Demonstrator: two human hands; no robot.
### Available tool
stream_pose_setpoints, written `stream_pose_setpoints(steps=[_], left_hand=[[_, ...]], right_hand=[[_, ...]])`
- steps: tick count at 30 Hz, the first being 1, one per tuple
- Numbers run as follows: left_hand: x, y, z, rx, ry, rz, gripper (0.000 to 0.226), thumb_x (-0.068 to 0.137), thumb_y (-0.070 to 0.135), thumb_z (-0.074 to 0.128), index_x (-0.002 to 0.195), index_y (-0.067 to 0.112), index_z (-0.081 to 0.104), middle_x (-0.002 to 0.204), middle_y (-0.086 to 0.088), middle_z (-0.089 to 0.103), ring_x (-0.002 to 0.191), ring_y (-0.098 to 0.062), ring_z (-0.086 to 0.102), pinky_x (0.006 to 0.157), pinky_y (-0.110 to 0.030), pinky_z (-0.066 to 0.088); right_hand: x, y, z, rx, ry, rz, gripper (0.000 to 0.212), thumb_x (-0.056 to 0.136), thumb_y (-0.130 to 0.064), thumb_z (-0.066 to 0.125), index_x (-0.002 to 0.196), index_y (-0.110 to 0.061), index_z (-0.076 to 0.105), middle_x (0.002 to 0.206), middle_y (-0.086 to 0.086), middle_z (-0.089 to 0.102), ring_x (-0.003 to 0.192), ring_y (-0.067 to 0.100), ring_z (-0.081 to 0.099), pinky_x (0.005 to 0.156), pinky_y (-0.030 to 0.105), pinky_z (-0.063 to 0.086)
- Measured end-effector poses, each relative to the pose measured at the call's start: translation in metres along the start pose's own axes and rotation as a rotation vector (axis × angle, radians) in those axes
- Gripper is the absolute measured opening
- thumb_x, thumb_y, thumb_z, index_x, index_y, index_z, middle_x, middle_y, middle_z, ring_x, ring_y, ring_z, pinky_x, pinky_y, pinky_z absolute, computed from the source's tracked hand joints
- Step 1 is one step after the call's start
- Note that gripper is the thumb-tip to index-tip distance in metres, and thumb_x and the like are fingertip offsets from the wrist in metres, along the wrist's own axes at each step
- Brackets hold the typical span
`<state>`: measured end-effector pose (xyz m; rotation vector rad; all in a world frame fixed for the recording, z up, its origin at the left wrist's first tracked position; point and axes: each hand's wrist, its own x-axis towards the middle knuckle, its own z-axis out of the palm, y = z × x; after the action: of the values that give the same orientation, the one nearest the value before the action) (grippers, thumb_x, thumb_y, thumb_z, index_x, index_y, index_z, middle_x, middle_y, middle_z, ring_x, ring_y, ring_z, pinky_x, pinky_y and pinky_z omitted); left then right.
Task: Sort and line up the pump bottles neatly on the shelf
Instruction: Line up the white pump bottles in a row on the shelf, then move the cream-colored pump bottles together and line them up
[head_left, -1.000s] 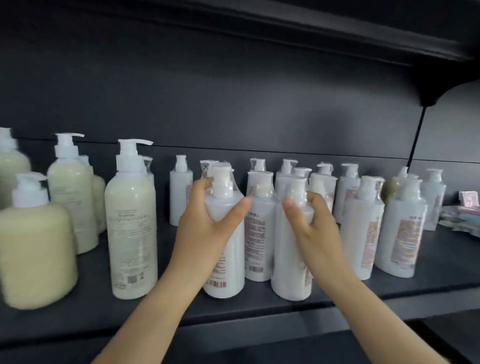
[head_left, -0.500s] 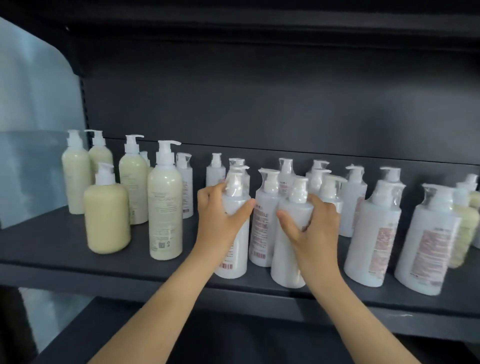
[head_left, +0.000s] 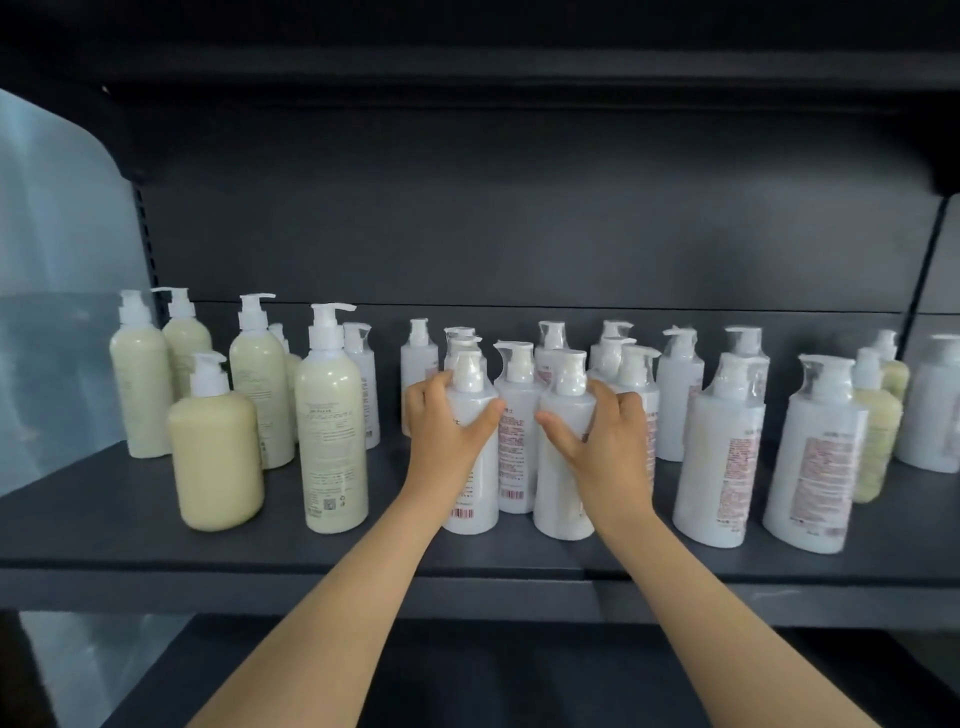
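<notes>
View from my end, going left to right. Far left on the dark grey metal shelf (head_left: 130, 540) are the cream-coloured plastic pump bottles (head_left: 262, 384), tall ones towards the back and a squat cream pump bottle (head_left: 215, 457) out front, all upright and loosely bunched.

The middle is where the work is. The left hand (head_left: 447, 431) is wrapped round the shoulder of a white plastic pump bottle with a barcode label (head_left: 478, 499), thumb across the front, fingers curled behind. A second white bottle with red print (head_left: 517, 441) stands just behind, between the two hands. The right hand (head_left: 610, 436) has the same wrap on a plain white pump bottle (head_left: 556, 493), thumb in front, fingers over the far shoulder. Both gripped bottles sit near the front edge. I can't tell for sure that their bases are flat down.

Further right, two bigger white shrink-wrapped pump bottles (head_left: 719, 457) stand out front, with a couple of cream bottles (head_left: 878, 431) mixed in behind.

My take on doing this bit well: slide the pair, don't lift, since they look tall and tippy. Bring them side by side, fronts level, and twist the left one so the barcode faces the back. Mind the right wrist near the wrapped bottle beside it. Those stray creams belong over on the left, I reckon.
</notes>
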<state>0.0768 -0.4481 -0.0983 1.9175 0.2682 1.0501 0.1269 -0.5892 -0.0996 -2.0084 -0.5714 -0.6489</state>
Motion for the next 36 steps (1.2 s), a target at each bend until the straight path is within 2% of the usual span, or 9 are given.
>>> stream_pose_setpoints(steps=[4, 9, 15, 19, 21, 24, 28, 31, 36], left_hand=[[0.000, -0.004, -0.001, 0.023, -0.004, 0.029, 0.066, 0.080, 0.034, 0.069, 0.134, 0.015, 0.037, 0.135, -0.006, 0.032, 0.127, -0.020, 0.034, 0.103, -0.029, 0.032], [-0.001, -0.009, -0.009, 0.062, -0.082, 0.027, 0.073, 0.078, 0.040, 0.068, 0.138, 0.019, 0.032, 0.138, -0.008, 0.034, 0.129, -0.023, 0.036, 0.109, -0.042, 0.034], [-0.005, 0.000, -0.030, 0.289, -0.171, 0.051, 0.063, 0.081, 0.041, 0.065, 0.131, 0.014, 0.038, 0.128, -0.007, 0.044, 0.120, -0.023, 0.044, 0.102, -0.040, 0.041], [-0.013, 0.012, -0.051, 0.501, -0.252, 0.089, 0.050, 0.087, 0.040, 0.057, 0.125, 0.010, 0.045, 0.122, -0.008, 0.047, 0.113, -0.024, 0.050, 0.096, -0.035, 0.045], [-0.018, 0.020, -0.064, 0.615, -0.295, 0.153, 0.041, 0.091, 0.039, 0.052, 0.118, 0.010, 0.047, 0.118, -0.007, 0.049, 0.105, -0.021, 0.051, 0.091, -0.033, 0.045], [-0.026, 0.035, -0.087, 0.805, -0.340, 0.200, 0.035, 0.094, 0.039, 0.045, 0.111, 0.009, 0.053, 0.112, -0.006, 0.051, 0.096, -0.018, 0.050, 0.083, -0.029, 0.043], [-0.041, 0.055, -0.124, 1.015, -0.366, 0.145, 0.035, 0.095, 0.036, 0.041, 0.111, 0.009, 0.055, 0.112, -0.007, 0.053, 0.104, -0.023, 0.051, 0.082, -0.031, 0.042], [-0.057, 0.066, -0.153, 1.121, -0.352, 0.094, 0.035, 0.095, 0.037, 0.040, 0.112, 0.010, 0.055, 0.112, -0.006, 0.053, 0.105, -0.023, 0.051, 0.085, -0.033, 0.044], [-0.088, 0.078, -0.200, 1.304, -0.333, -0.024, 0.040, 0.096, 0.040, 0.040, 0.122, 0.012, 0.050, 0.121, -0.008, 0.051, 0.110, -0.024, 0.050, 0.084, -0.032, 0.043]], right_hand=[[-0.002, -0.006, -0.004, 0.009, -0.026, 0.053, 0.073, 0.082, -0.046, 0.063, 0.141, -0.013, 0.036, 0.126, 0.009, 0.042, 0.116, 0.022, 0.045, 0.098, 0.028, 0.038], [-0.001, -0.015, -0.014, -0.015, -0.120, 0.097, 0.070, 0.083, -0.042, 0.065, 0.140, -0.014, 0.036, 0.130, 0.007, 0.040, 0.111, 0.024, 0.052, 0.089, 0.027, 0.040], [0.002, -0.019, -0.029, -0.219, -0.303, 0.095, 0.074, 0.081, -0.035, 0.069, 0.139, -0.010, 0.032, 0.128, 0.010, 0.047, 0.108, 0.026, 0.052, 0.089, 0.036, 0.044], [0.002, -0.023, -0.040, -0.366, -0.415, 0.100, 0.057, 0.084, -0.037, 0.064, 0.125, -0.007, 0.039, 0.116, 0.012, 0.052, 0.101, 0.027, 0.053, 0.077, 0.032, 0.041], [0.002, -0.026, -0.050, -0.491, -0.451, 0.063, 0.033, 0.086, -0.039, 0.058, 0.098, -0.010, 0.049, 0.113, 0.012, 0.052, 0.100, 0.028, 0.052, 0.077, 0.032, 0.041], [-0.003, -0.036, -0.068, -0.660, -0.497, -0.008, 0.037, 0.089, -0.041, 0.051, 0.066, -0.017, 0.036, 0.099, 0.007, 0.046, 0.098, 0.027, 0.049, 0.075, 0.033, 0.042], [-0.009, -0.053, -0.089, -0.776, -0.561, -0.188, 0.032, 0.091, -0.042, 0.049, 0.093, -0.010, 0.056, 0.102, 0.007, 0.051, 0.105, 0.025, 0.050, 0.076, 0.033, 0.044], [-0.015, -0.069, -0.099, -0.807, -0.694, -0.286, 0.044, 0.090, -0.047, 0.050, 0.114, -0.011, 0.055, 0.112, 0.004, 0.057, 0.104, 0.022, 0.053, 0.073, 0.030, 0.042], [-0.027, -0.102, -0.093, -0.757, -0.811, -0.433, 0.047, 0.087, -0.051, 0.051, 0.116, -0.014, 0.054, 0.106, 0.000, 0.059, 0.096, 0.020, 0.056, 0.073, 0.029, 0.043]])
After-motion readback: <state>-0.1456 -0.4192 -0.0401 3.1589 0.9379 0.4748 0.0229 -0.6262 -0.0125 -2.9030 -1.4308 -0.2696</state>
